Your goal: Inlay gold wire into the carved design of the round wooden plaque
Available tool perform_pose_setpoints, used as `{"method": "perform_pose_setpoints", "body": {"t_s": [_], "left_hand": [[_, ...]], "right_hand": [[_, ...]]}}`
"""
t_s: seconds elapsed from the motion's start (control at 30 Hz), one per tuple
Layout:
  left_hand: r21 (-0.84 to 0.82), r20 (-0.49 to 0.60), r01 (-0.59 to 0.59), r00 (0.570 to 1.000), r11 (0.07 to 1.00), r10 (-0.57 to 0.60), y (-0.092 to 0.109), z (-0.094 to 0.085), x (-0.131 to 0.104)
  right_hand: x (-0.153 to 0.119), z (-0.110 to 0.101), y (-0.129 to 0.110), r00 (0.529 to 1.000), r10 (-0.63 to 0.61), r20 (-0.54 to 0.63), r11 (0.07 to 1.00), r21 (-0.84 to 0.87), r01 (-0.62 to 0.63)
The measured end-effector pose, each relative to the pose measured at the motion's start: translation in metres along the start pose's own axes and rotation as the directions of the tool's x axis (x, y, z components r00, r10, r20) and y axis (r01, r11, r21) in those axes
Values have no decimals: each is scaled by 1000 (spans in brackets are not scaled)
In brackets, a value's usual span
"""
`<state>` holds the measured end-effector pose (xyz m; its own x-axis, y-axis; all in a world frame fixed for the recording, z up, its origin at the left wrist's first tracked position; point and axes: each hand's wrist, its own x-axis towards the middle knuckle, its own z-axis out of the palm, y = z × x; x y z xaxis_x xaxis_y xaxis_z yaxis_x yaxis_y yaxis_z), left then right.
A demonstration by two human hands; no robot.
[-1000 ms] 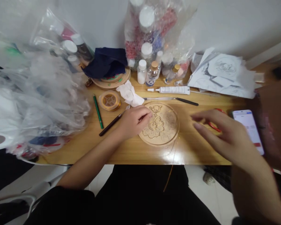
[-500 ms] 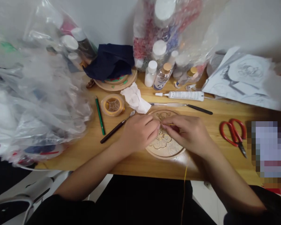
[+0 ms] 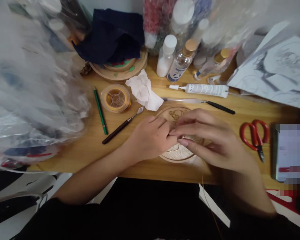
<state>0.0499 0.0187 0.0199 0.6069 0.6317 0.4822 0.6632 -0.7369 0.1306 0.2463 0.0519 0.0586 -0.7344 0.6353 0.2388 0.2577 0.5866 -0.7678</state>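
Observation:
Round and pale, a wooden disc with gold wire outlines of curls and petals lies on the table under both hands. My left hand is closed over its left side, fingers curled; what they pinch, if anything, is hidden. My right hand is over the disc's right side with thumb and fingers apart. Its fingertips touch or nearly touch the left fingers. A thin gold wire hangs over the table's front edge below my right hand; its upper end is out of sight.
Left of the disc lie a dark-handled spatula tool, a green pencil and a wire spool. Behind are crumpled tissue, a glue tube, tweezers and bottles. Red-handled pliers and a phone sit right.
My right hand's pinch has loosened and its fingers have spread against the left hand. My left hand stays closed over the disc. The view has shifted closer and lower.

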Motion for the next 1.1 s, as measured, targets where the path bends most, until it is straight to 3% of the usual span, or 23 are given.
{"method": "perform_pose_setpoints", "body": {"t_s": [0.3, 0.73, 1.1], "left_hand": [[-28, -26, 42, 999, 999, -42, 1, 0, 1], [-7, -38, -3, 999, 1000, 2, 1, -3, 1], [-17, -61, -9, 998, 1000, 8, 1, -4, 2]], "right_hand": [[-1, 4, 3, 995, -75, -67, 994, -87, 69], [-1, 6, 5, 980, -127, -150, 992, -35, 124], [-1, 6, 3, 982, -130, -135, 991, -35, 127]]}}
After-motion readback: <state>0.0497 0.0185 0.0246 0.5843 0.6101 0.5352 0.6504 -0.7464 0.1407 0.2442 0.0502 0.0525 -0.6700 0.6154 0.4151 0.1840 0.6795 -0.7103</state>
